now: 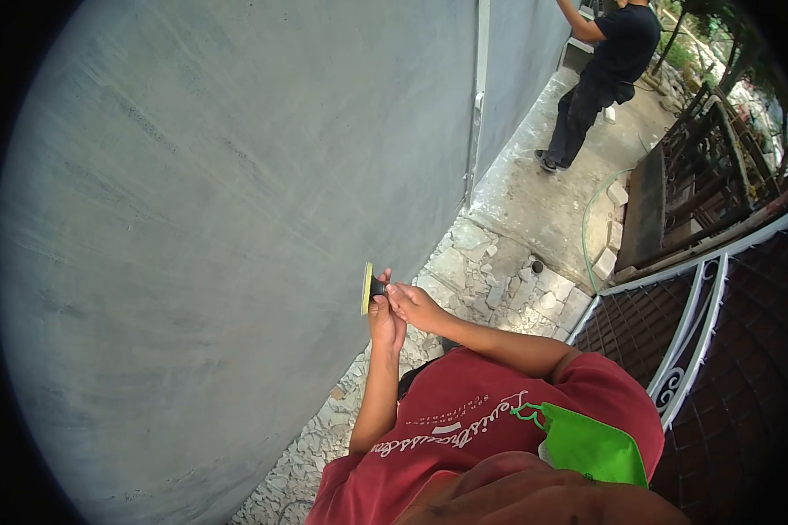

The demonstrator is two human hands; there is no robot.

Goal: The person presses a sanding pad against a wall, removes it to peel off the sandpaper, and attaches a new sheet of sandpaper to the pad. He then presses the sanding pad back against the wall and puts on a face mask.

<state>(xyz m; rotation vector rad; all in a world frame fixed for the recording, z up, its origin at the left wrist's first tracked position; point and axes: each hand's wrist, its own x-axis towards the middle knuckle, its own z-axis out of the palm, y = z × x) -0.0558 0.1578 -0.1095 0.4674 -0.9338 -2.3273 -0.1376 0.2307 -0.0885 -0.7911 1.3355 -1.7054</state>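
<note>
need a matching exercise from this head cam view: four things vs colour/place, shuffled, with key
Things:
1. hand tool
2. wall
3. hose
4. wearer's shirt

Descriptions:
A. thin, green, curving over the ground
B. red with white lettering
C. yellow and black, at the left hand and right hand
D. grey, filling much of the picture's left side

Pairs: 1-C, 2-D, 3-A, 4-B
</note>
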